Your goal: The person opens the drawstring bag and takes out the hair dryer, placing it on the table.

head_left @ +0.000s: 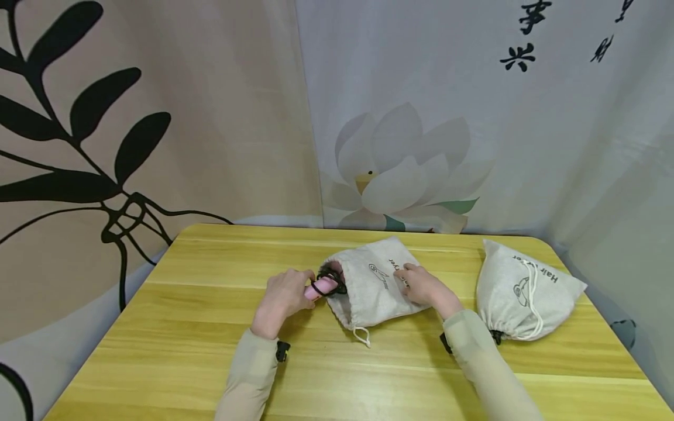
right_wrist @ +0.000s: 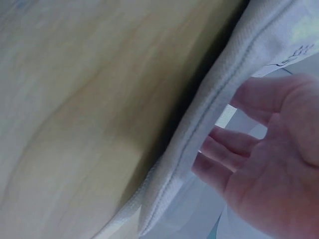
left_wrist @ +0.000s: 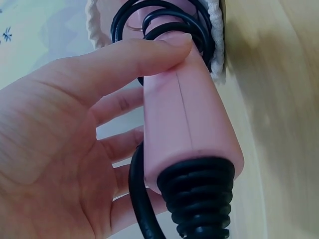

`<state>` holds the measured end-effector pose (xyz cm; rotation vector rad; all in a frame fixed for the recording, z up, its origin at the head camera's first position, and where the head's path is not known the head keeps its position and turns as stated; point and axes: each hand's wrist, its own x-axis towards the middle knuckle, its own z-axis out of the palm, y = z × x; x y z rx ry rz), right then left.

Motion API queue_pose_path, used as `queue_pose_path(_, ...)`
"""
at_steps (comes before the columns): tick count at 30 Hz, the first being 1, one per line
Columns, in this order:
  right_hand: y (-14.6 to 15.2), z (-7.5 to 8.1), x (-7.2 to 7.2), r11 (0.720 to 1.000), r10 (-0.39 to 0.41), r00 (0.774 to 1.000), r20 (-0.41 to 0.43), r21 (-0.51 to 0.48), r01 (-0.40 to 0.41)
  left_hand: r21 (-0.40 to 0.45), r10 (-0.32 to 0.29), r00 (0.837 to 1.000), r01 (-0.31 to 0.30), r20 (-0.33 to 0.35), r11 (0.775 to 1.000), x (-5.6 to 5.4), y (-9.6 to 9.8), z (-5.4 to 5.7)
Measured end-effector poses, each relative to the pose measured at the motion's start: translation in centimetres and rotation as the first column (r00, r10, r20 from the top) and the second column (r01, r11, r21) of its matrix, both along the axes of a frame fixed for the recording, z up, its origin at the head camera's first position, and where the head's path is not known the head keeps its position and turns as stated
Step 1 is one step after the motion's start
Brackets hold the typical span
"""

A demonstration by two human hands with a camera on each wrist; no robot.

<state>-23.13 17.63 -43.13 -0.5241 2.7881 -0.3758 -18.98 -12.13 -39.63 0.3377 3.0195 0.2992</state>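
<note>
A light cloth drawstring bag (head_left: pixel 365 295) lies on its side on the table, with a small dryer drawing and partly covered lettering. Out of its left-facing mouth comes the pink handle of a hair dryer (head_left: pixel 322 285). My left hand (head_left: pixel 284 294) grips that handle, thumb across it in the left wrist view. Black cord (left_wrist: pixel 172 14) is looped around the handle, and a ribbed black sleeve (left_wrist: pixel 197 191) shows at its end. The dryer's head is hidden inside the bag. My right hand (head_left: pixel 423 286) rests on the bag's closed end, its fingers against the cloth (right_wrist: pixel 199 117).
A second cloth bag (head_left: pixel 550 292) marked Hair Dryer lies at the table's right, gathered at its mouth, white cord across it. The wooden table (head_left: pixel 174 351) reaches back to a printed curtain (head_left: pixel 253 117). A short drawstring loop (head_left: pixel 362 336) hangs from the nearer bag.
</note>
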Motion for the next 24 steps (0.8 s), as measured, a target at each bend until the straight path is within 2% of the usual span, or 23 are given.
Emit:
queue_pose_path(7,0.0,-0.1,-0.3,1.000,-0.010,1.000,0.007,-0.013,0.010,0.004,-0.019,1.000,0.019,-0.004,1.000,-0.1,-0.4,0.2)
queue_pose_path(24,0.3,-0.2,-0.6,0.999,-0.011,1.000,0.029,-0.044,0.013,0.014,-0.023,0.999,0.023,0.025,1.000,-0.1,-1.3,0.9)
